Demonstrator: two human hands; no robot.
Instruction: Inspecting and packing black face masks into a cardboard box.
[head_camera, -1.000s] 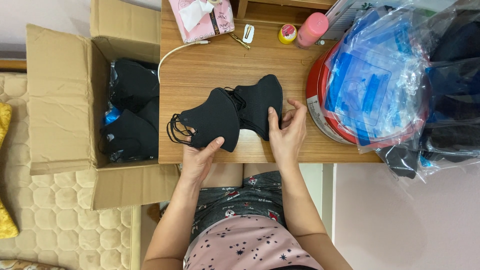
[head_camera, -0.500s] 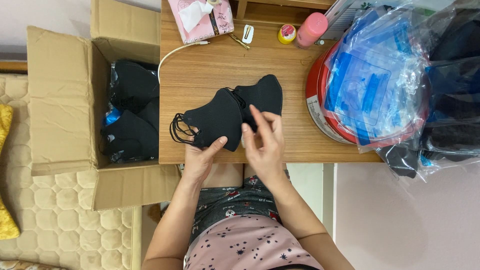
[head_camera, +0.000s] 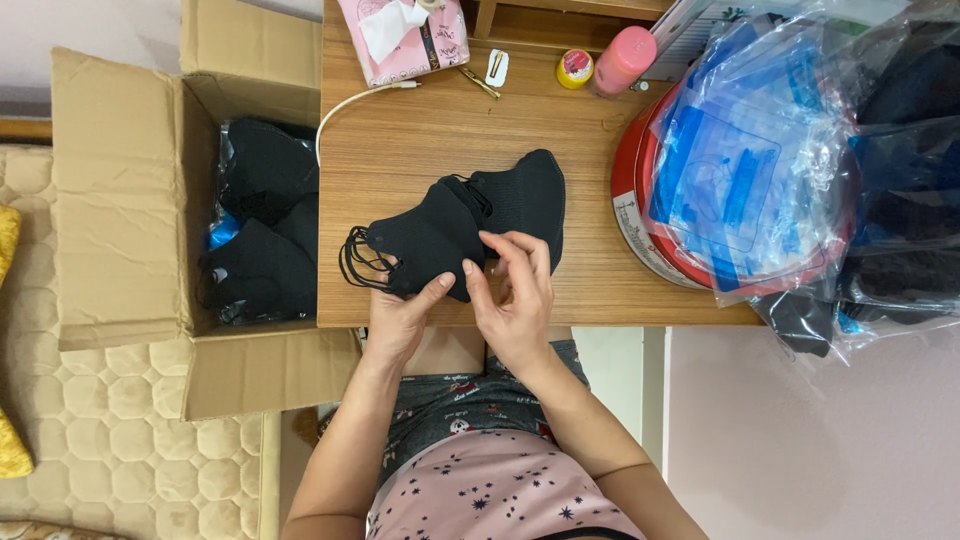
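Item: stack of black fabric face masks (head_camera: 425, 240), folded flat, lying at the near edge of a light brown wooden desk (head_camera: 420, 130). Long axis runs roughly left to right with a slight tilt, the right end further from the person; the thin black ear loops (head_camera: 355, 262) trail off the left end toward the desk's left edge.

Second stack of black fabric masks (head_camera: 525, 195): just behind and to the right of the first, partly overlapped by it, its rounded end pointing away from the person.

Left hand (head_camera: 400, 318): under and against the near edge of the first stack, thumb on top, pinching the mask fabric against the fingers below.

Right hand (head_camera: 515, 295): beside the left, thumb and forefinger drawn together at the near right corner of the same stack, pinching its edge; other fingers loosely curled.

Surroundings:
- Open brown cardboard box (head_camera: 120, 200) left of the desk, holding clear bags of more black masks (head_camera: 265, 230).
- Pink tissue box (head_camera: 405, 35) at the far edge of the desk, a white cable (head_camera: 350, 105) curving from beside it.
- Small yellow round pot (head_camera: 574, 68) and pink bottle (head_camera: 625, 60) lying at the far edge.
- Red round tin (head_camera: 635, 225) at the right, heaped with clear and blue plastic bags (head_camera: 750, 160).
- Cream quilted mattress (head_camera: 120, 440) below the box.
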